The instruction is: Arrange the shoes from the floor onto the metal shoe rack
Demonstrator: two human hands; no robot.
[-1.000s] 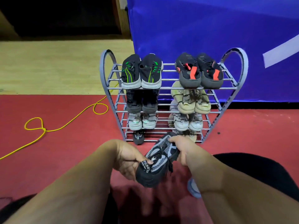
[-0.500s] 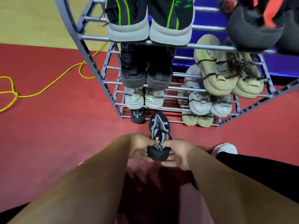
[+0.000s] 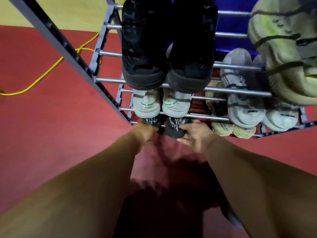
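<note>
A red floor is filling most of the view, with a strip of pale yellow flooring lying beyond it at the top left. A metal shoe rack with grey side frames and silver bars is standing on the red floor, seen from close above. A blue backdrop is showing behind its bars. Two bare forearms are reaching forward from the bottom edge toward the lowest tier.

A pair of large black shoes is sitting on an upper tier at left, heels facing the viewer. An olive shoe is resting on the same tier at far right. One tier down, white shoes with green stripes are sitting at left and a pair of grey shoes at right. On the bottom tier, tan shoes are lying at right.

At bottom left, a black shoe with white lettering is lying toe-first on the lowest tier, its heel sticking out over the front bar, just beside its matching black shoe. The right hand is curling around that heel, thumb below. The left hand is touching the matching shoe's heel; its fingers are hidden, so its grip cannot be told.

A thin yellow cable is trailing across the floor at left.
</note>
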